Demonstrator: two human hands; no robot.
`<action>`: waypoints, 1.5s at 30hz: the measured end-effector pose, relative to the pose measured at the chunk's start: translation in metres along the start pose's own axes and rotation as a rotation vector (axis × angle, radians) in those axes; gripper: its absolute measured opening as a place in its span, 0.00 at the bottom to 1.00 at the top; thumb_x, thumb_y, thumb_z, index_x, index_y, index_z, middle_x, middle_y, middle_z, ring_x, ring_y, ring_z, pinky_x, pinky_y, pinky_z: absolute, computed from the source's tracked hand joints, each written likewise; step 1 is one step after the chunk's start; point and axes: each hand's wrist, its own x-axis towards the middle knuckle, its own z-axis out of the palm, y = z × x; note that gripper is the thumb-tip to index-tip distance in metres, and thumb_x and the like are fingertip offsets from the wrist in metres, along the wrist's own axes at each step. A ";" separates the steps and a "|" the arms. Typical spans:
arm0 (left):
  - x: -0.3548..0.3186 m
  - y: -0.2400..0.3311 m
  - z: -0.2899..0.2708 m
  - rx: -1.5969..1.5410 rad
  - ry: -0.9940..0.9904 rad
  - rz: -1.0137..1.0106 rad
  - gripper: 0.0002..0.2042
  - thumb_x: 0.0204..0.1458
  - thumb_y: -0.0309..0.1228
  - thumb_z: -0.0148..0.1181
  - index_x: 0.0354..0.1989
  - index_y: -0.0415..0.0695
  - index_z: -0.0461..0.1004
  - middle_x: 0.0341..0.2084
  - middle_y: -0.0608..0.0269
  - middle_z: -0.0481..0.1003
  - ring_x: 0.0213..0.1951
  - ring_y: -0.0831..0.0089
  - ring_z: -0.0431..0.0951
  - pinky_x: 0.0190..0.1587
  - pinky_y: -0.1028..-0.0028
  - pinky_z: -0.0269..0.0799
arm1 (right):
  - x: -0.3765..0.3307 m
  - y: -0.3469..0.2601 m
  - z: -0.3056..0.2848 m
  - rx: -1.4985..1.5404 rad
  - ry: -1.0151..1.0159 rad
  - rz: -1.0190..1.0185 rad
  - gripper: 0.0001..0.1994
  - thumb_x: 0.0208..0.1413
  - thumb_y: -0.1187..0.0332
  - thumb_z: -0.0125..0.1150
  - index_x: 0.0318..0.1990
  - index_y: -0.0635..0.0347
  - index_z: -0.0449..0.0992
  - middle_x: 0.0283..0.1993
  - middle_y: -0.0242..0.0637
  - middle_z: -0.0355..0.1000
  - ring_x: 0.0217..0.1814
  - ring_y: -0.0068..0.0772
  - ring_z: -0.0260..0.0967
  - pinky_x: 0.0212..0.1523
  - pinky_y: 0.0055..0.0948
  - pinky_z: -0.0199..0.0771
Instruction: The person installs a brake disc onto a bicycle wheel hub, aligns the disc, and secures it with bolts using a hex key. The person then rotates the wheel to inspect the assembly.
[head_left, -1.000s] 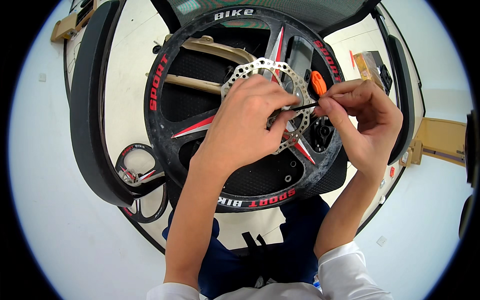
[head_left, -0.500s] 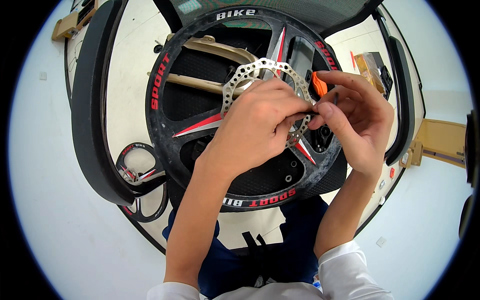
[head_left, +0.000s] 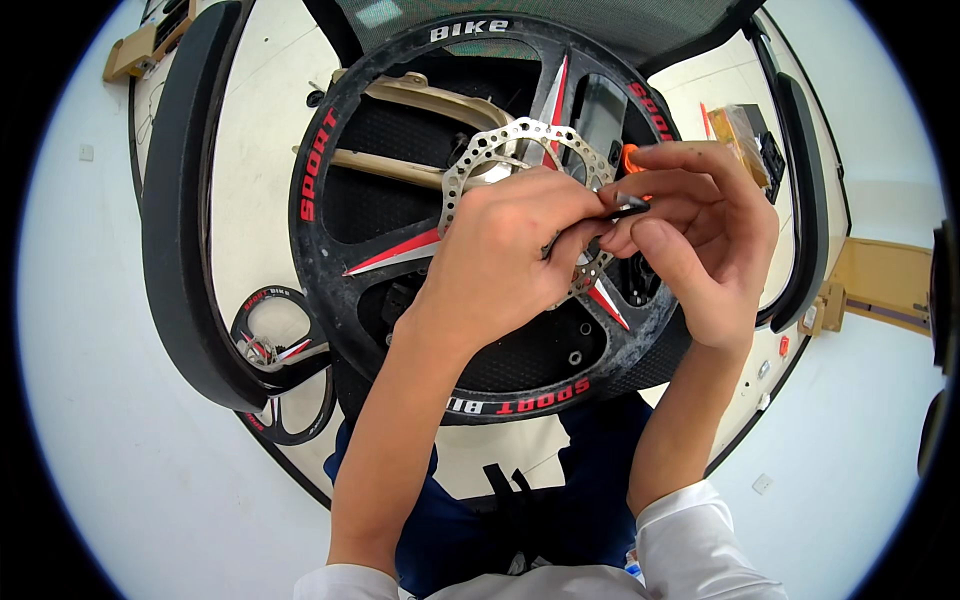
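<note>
A dark bicycle wheel [head_left: 312, 270] with a perforated silver brake disc [head_left: 455, 190] at its hub lies flat in front of me. Above the disc, my left hand [head_left: 510, 245] is closed, pinching a small thin black bar [head_left: 632, 207] between thumb and fingers; one end sticks out toward the right. What kind of tool or part it is I cannot make out. My right hand [head_left: 715, 225] is loosely curled around that end, thumb apart from the index finger, other fingertips close to the left thumb. An orange object [head_left: 630, 157] shows partly behind the right fingers.
Beneath the wheel is a black chair seat with armrests [head_left: 180, 210] on both sides. A beige fork-like frame part [head_left: 400, 168] and a loose nut [head_left: 575, 358] show through the spokes. Smaller wheels [head_left: 285, 425] are at the lower left. Cardboard boxes [head_left: 880, 285] stand at the right.
The black bar has turned and now shows more of its length. My right fingers have loosened from it and shifted slightly left, covering more of the orange object. The wheel has slid slightly left.
</note>
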 end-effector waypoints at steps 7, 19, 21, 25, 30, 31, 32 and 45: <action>0.003 -0.007 -0.009 0.045 -0.104 0.058 0.07 0.46 0.16 0.64 0.35 0.36 0.80 0.32 0.54 0.80 0.39 0.57 0.80 0.45 0.64 0.75 | -0.002 0.011 -0.006 0.014 -0.054 -0.007 0.13 0.49 0.83 0.70 0.44 0.75 0.79 0.38 0.44 0.81 0.37 0.28 0.82 0.38 0.21 0.83; 0.000 -0.003 -0.005 0.027 0.040 -0.036 0.07 0.44 0.20 0.69 0.34 0.37 0.82 0.27 0.55 0.80 0.34 0.57 0.79 0.39 0.63 0.75 | 0.000 0.009 0.007 -0.543 -0.006 -0.328 0.08 0.48 0.83 0.66 0.26 0.66 0.71 0.34 0.46 0.79 0.33 0.28 0.75 0.35 0.24 0.73; -0.001 -0.004 -0.005 0.024 0.041 -0.057 0.07 0.44 0.19 0.69 0.33 0.38 0.82 0.26 0.56 0.80 0.32 0.57 0.79 0.36 0.64 0.75 | 0.000 0.009 0.004 -0.558 -0.052 -0.347 0.07 0.48 0.81 0.65 0.27 0.65 0.71 0.35 0.45 0.79 0.33 0.28 0.76 0.35 0.25 0.74; 0.002 -0.003 -0.002 0.003 0.012 0.000 0.07 0.45 0.18 0.67 0.34 0.38 0.82 0.27 0.56 0.79 0.32 0.58 0.79 0.36 0.64 0.75 | 0.002 0.007 0.006 -0.097 0.027 -0.124 0.08 0.47 0.78 0.70 0.27 0.66 0.74 0.32 0.38 0.79 0.28 0.21 0.76 0.28 0.20 0.74; 0.000 -0.003 -0.004 0.010 -0.049 0.009 0.10 0.44 0.15 0.66 0.36 0.37 0.82 0.30 0.53 0.81 0.34 0.59 0.82 0.37 0.67 0.77 | 0.001 0.018 -0.005 -0.083 -0.034 -0.037 0.06 0.53 0.80 0.68 0.37 0.71 0.78 0.29 0.36 0.77 0.29 0.24 0.79 0.28 0.18 0.76; 0.000 -0.003 -0.004 0.007 -0.057 0.002 0.09 0.44 0.15 0.65 0.36 0.37 0.81 0.31 0.53 0.81 0.34 0.59 0.82 0.38 0.68 0.77 | 0.000 0.017 -0.002 -0.062 0.009 0.005 0.07 0.53 0.80 0.69 0.39 0.71 0.77 0.27 0.34 0.75 0.25 0.23 0.78 0.27 0.17 0.75; 0.000 -0.003 -0.005 0.004 -0.065 -0.005 0.09 0.44 0.15 0.65 0.35 0.36 0.81 0.31 0.53 0.81 0.34 0.58 0.82 0.38 0.68 0.77 | 0.001 0.013 0.002 -0.037 0.042 0.043 0.08 0.53 0.80 0.70 0.39 0.71 0.78 0.26 0.33 0.75 0.25 0.22 0.77 0.27 0.17 0.75; 0.000 -0.005 -0.006 0.054 -0.006 -0.003 0.11 0.41 0.15 0.67 0.35 0.38 0.82 0.31 0.54 0.81 0.35 0.60 0.82 0.37 0.68 0.77 | 0.002 0.017 -0.002 -0.343 -0.001 -0.119 0.14 0.49 0.75 0.76 0.30 0.65 0.70 0.26 0.33 0.75 0.29 0.19 0.77 0.27 0.17 0.75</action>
